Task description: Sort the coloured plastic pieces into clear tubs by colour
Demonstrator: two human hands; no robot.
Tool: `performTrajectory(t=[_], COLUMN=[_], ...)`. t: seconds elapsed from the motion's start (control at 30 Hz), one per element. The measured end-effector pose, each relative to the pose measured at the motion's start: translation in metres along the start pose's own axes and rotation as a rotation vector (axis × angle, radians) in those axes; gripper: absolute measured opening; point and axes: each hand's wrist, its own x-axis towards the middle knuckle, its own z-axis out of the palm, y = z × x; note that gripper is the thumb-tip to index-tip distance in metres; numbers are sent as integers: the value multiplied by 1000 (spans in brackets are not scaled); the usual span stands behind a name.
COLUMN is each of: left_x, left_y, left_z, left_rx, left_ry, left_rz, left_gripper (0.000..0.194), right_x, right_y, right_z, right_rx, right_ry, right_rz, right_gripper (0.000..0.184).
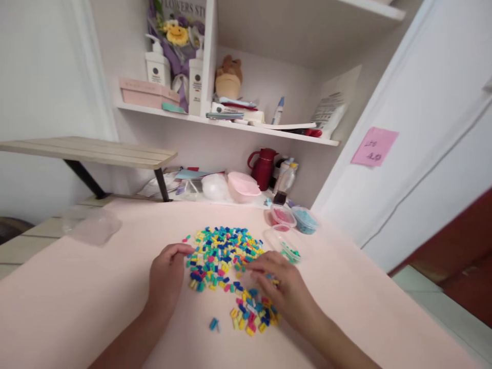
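A spread of small plastic building pieces point(226, 251) in blue, yellow, green, white and pink lies on the pale pink tabletop. At its left edge rests my left hand point(168, 274), loosely bent, with fingertips beside the pieces and nothing visible in it. My right hand point(282, 284) reaches over the right side of the spread, its fingers apart and the tips among the pieces. Below that hand is a smaller heap of mixed pieces point(251, 312), partly covered by it. A blue piece point(213, 324) lies apart near me, with a pale piece beside it.
A clear tub point(274, 241) holding green pieces stands right of the spread. Behind it are tubs of pink pieces point(282, 216) and light blue pieces point(305, 220). A crumpled clear plastic bag point(94, 225) lies left, near a wooden riser point(88, 151). A red jug point(264, 169) stands at the back.
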Motion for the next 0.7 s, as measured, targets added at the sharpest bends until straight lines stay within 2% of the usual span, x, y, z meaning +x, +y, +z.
performTrajectory(t=[0.07,0.13,0.27,0.47,0.6,0.7], left_x=[0,1,2,2,4,4], left_y=[-2,-5,-10,-10,-9,-7], left_z=[1,2,4,4,3,2], left_rx=[-30,-55,-69,-40,-13,17], left_ry=[-5,4,17,6,2,-1], left_rz=[-3,-16,-33,-37,-52,-67], left_gripper=[23,22,21,23,23,24], right_x=[-4,-7,-5,-1,3,9], right_y=[-17,-24,-18,-15,-13,0], right_z=[16,28,40,49,40,11], right_rx=[-41,-133,-211,-157,-10,40], right_ry=[-56,-92,-160,-161,-85,73], right_rz=[-24,-16,40,64,73,90], right_gripper=[20,19,15,15,14,10])
